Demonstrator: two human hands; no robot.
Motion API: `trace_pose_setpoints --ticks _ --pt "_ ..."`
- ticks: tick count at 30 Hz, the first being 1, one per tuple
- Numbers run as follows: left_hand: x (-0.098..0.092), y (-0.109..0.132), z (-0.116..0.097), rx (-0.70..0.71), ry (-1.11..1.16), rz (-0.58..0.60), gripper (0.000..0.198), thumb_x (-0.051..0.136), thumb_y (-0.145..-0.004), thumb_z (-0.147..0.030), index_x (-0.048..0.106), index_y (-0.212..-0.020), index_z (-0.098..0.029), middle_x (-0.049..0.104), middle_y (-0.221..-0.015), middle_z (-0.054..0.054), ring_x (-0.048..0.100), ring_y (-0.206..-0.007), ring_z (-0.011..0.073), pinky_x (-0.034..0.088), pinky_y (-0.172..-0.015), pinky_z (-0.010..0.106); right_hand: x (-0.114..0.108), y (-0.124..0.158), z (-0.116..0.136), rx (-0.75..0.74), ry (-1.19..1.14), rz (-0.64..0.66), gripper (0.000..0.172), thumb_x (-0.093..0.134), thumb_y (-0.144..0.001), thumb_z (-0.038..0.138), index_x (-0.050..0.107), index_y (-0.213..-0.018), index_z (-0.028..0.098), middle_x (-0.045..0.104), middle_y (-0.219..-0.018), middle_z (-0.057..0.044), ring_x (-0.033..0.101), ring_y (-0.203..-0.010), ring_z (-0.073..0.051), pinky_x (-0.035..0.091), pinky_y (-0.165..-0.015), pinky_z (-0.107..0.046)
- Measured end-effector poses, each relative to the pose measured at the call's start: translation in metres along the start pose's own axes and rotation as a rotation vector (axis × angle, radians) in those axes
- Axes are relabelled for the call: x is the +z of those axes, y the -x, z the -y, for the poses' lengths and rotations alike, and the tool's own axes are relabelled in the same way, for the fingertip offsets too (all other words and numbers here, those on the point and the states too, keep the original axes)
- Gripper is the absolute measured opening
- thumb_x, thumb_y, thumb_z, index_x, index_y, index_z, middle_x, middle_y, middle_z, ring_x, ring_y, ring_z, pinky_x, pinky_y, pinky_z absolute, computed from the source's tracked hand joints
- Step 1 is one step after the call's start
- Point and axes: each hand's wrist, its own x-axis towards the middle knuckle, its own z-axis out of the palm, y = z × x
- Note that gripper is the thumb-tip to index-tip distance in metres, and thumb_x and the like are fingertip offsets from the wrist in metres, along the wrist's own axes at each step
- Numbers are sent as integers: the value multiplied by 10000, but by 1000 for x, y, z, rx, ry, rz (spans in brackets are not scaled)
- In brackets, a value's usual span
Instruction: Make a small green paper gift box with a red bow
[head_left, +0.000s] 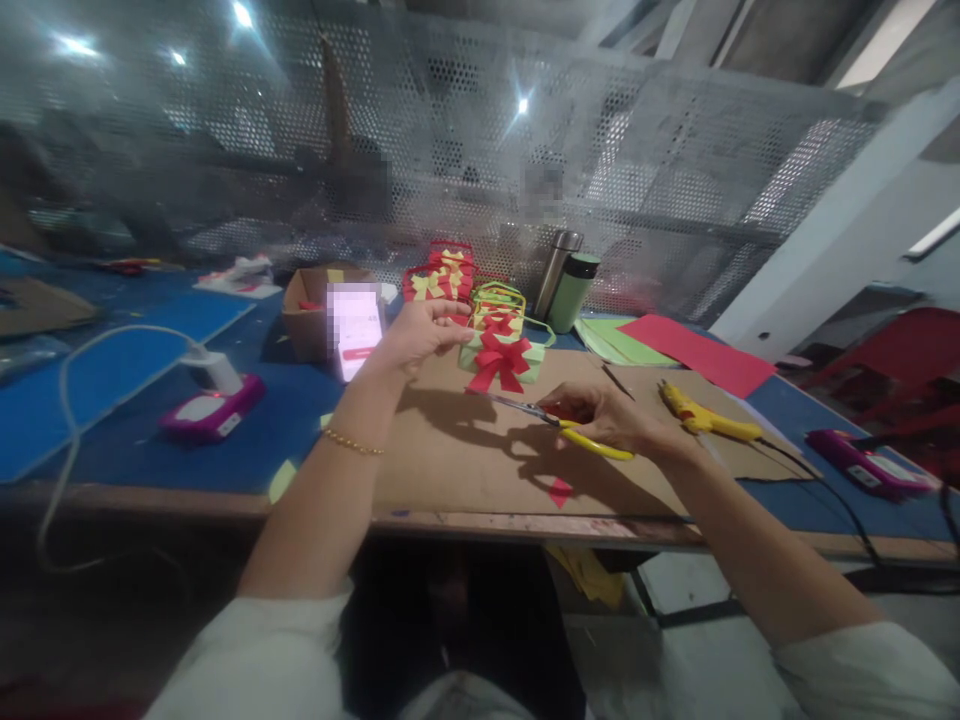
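Note:
My left hand [420,335] reaches forward with its fingers curled on the handle of a green paper basket [501,345] that carries a red bow [499,363]. My right hand [611,418] is closed on yellow-handled scissors [559,425], blades pointing left toward the bow. Both hands are over a brown cardboard sheet [465,450]. A small red paper scrap [559,491] lies on the cardboard near its front edge.
More red and yellow bow baskets [444,275] stand behind. Two flasks [566,288], green and red paper sheets [686,352], a yellow glue gun [705,415], a phone [354,325], a cardboard box [307,305] and purple devices [212,412] lie on the blue table [112,380].

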Motion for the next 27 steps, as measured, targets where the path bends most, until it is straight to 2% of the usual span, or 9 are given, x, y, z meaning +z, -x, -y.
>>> trace_pose_setpoints --ticks 4,8,12,15,18,22,25,27 --pt "1 1 -1 8 -12 -13 254 802 -711 11 727 -922 -108 517 -498 -77 422 -419 34 289 -464 213 0 1 -1 -1 14 -19 610 816 -699 667 753 -999 140 553 -687 17 455 -625 -112 372 -561 -240" --pt "1 0 -1 0 -8 -45 268 794 -700 29 723 -921 -105 522 -508 -71 430 -429 35 295 -463 204 1 3 1 35 26 12 622 825 -696 646 754 -1049 139 594 -712 6 472 -631 -116 378 -563 -240" --pt "-4 -5 2 -11 9 -82 268 792 -705 11 724 -937 -103 547 -537 -50 446 -457 40 306 -472 196 1 12 17 58 77 59 544 827 -725 550 743 -1078 144 627 -745 -2 486 -634 -115 385 -561 -234" --pt "-9 -11 6 -7 3 -113 285 805 -690 -10 729 -949 -100 558 -548 -41 439 -465 43 308 -471 197 -4 25 30 64 123 24 515 821 -730 511 745 -1087 147 642 -778 -13 499 -649 -122 399 -581 -244" --pt "-14 -17 11 9 4 -157 305 832 -647 -27 730 -924 -102 554 -553 -45 453 -477 52 325 -471 201 -13 42 30 107 151 -69 524 800 -740 520 749 -1119 162 632 -758 -7 494 -632 -126 388 -569 -252" --pt "-20 -25 19 36 2 -181 335 849 -602 -61 734 -913 -114 548 -555 -47 477 -499 70 344 -481 211 -24 57 6 181 196 -301 501 739 -765 490 744 -1147 165 611 -714 6 508 -619 -133 392 -563 -253" --pt "-22 -31 26 44 -15 -190 355 854 -573 -105 731 -906 -120 527 -528 -62 448 -479 68 309 -467 212 -25 54 -15 271 303 -470 426 693 -778 422 759 -1117 173 637 -710 -2 566 -650 -150 429 -606 -260" --pt "-22 -35 28 58 -27 -191 392 861 -553 -148 728 -920 -123 514 -512 -76 417 -459 60 282 -462 208 -25 45 -24 351 391 -501 410 699 -773 383 762 -1127 186 695 -779 -25 615 -699 -165 447 -640 -262"
